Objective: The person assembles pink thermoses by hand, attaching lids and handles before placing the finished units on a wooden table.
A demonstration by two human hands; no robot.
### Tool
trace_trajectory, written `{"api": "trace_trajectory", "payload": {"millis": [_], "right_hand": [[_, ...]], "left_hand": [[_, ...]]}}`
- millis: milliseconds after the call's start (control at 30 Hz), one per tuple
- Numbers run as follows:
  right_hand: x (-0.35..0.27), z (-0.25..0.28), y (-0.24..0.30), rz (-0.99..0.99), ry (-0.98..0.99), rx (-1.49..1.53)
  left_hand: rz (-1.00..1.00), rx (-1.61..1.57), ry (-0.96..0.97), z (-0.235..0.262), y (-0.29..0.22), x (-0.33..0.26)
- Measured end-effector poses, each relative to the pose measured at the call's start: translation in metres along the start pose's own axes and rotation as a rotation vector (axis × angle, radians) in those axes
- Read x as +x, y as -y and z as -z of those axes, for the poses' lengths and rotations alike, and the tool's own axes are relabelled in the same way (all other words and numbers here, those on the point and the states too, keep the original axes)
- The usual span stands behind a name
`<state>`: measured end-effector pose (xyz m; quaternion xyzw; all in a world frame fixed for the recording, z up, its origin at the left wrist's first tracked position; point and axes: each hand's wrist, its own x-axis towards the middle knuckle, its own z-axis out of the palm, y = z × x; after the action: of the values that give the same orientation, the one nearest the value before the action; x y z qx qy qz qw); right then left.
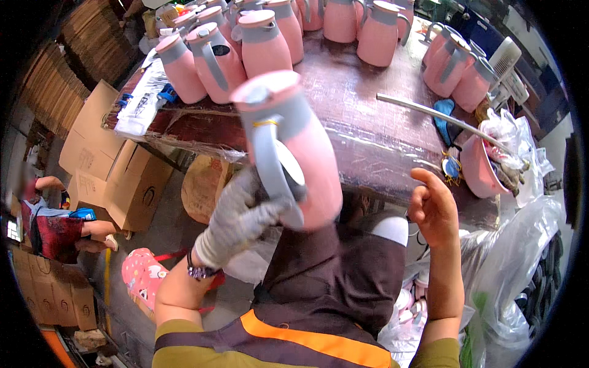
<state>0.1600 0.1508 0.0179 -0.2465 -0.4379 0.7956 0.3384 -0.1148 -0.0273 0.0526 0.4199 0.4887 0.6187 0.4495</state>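
My left hand [239, 218], in a grey-white work glove, grips the grey handle of a pink vacuum jug [316, 165]. The jug has a pink lid and a grey collar, and hangs tilted over my lap at the table's front edge. A yellow band loops round the top of its handle; a white oval and a dark round part show behind the handle. Bare and raised to the right of the jug, my right hand [437, 208] touches nothing visible. Its forefinger is stretched out and the other fingers are partly bent.
Several pink jugs [267, 46] stand along the far side of the film-covered table [343, 92]. A metal rod [423, 109] reaches over a pink bucket [477, 165] at right. Left are cardboard boxes [132, 184] and a seated person [58, 230]; clear plastic bags [509, 264] hang right.
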Motion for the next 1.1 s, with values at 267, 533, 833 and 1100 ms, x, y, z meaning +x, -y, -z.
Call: {"api": "trace_trajectory", "payload": {"millis": [267,533,833,1100], "right_hand": [[0.123,-0.010,0.053,0.350,-0.112,-0.679],[0.300,0.184,0.159,0.176,-0.646,-0.672],[0.397,0.196,0.151,0.654,-0.566,-0.279],[0.133,0.010,0.126,0.717,-0.179,-0.291]], "left_hand": [[-0.241,0.778,-0.261,0.105,0.068,0.112],[-0.043,0.875,-0.576,0.138,0.087,0.145],[0.078,0.424,-0.610,0.111,0.090,0.093],[-0.496,0.683,-0.298,-0.012,-0.012,0.089]]}}
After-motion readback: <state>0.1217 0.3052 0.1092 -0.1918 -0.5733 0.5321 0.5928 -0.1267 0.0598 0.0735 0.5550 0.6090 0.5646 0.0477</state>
